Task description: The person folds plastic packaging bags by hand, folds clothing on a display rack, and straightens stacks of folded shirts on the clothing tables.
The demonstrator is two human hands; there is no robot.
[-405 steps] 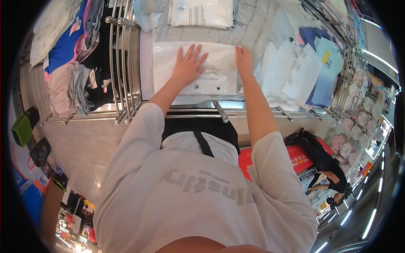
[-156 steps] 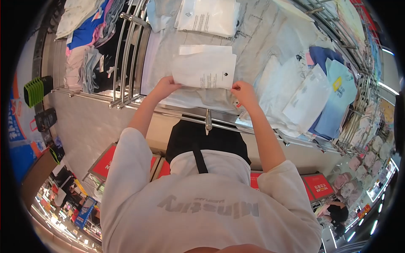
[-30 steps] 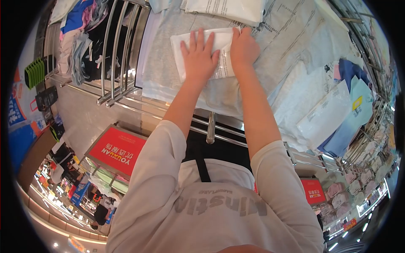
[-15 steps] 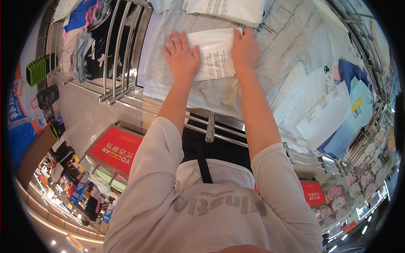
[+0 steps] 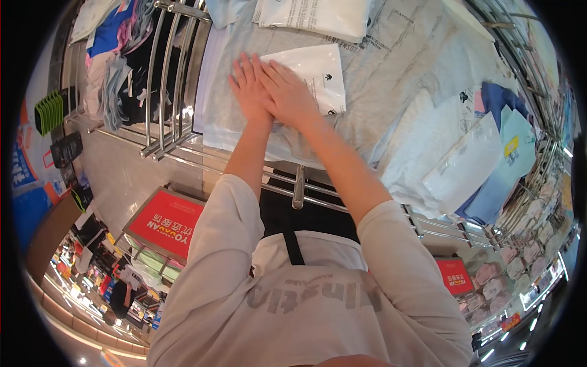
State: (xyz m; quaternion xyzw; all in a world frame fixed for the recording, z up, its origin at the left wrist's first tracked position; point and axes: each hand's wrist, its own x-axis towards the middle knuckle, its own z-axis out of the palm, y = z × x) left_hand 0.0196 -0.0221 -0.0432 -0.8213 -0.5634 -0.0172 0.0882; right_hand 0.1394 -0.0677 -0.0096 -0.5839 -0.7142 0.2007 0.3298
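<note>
A white plastic package (image 5: pixel 324 76) with small dark print lies on a large grey sheet of plastic-wrapped fabric (image 5: pixel 367 92). My left hand (image 5: pixel 251 92) lies flat at the package's left edge with its fingers spread. Against it, partly overlapping, rests my right hand (image 5: pixel 288 95), fingers stretched out over the left part of the package. Neither hand grips anything. Just beyond the package is a stack of white printed packages (image 5: pixel 315 17).
Chrome rails (image 5: pixel 165 79) stand at the left, with folded clothes (image 5: pixel 107 79) behind them. To the right lie a white bag (image 5: pixel 461 162) and a blue-green garment (image 5: pixel 513 144). A metal bar end (image 5: pixel 298 189) juts toward my body. Red signs (image 5: pixel 168 221) stand lower down.
My right hand has let go of the package's right edge and moved left beside my left hand. Its fingers have straightened. The view has shifted slightly.
</note>
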